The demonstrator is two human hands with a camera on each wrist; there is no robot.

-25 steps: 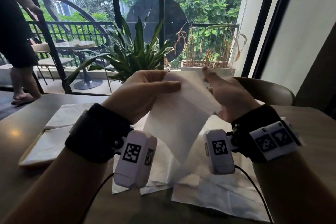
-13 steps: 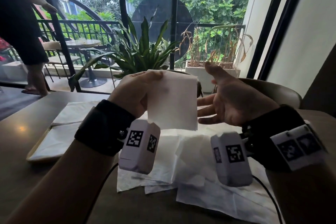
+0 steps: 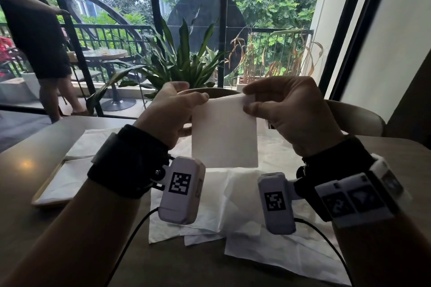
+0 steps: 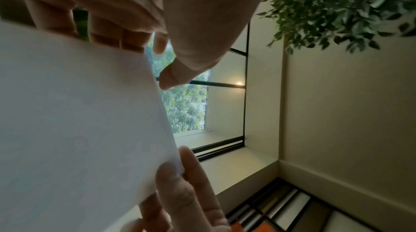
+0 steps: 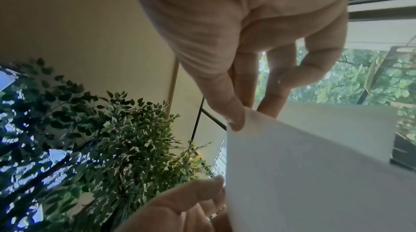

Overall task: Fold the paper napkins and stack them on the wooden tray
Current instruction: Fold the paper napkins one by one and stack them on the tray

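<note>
I hold a folded white napkin upright in the air above the table. My left hand pinches its top left corner and my right hand pinches its top right corner. The left wrist view shows the napkin under my left hand. In the right wrist view, thumb and fingers of my right hand grip the napkin at its corner. Several loose unfolded napkins lie below my wrists. The wooden tray sits at the left with folded napkins on it.
The dark table runs to the window. A curved chair back stands across it on the right. Behind the glass are a potted plant and a standing person. Camera cables hang under my wrists.
Half a second ago my left hand alone held the napkin and my right hand was open beside it. Now the right hand has taken the top right corner, and the napkin hangs square.
</note>
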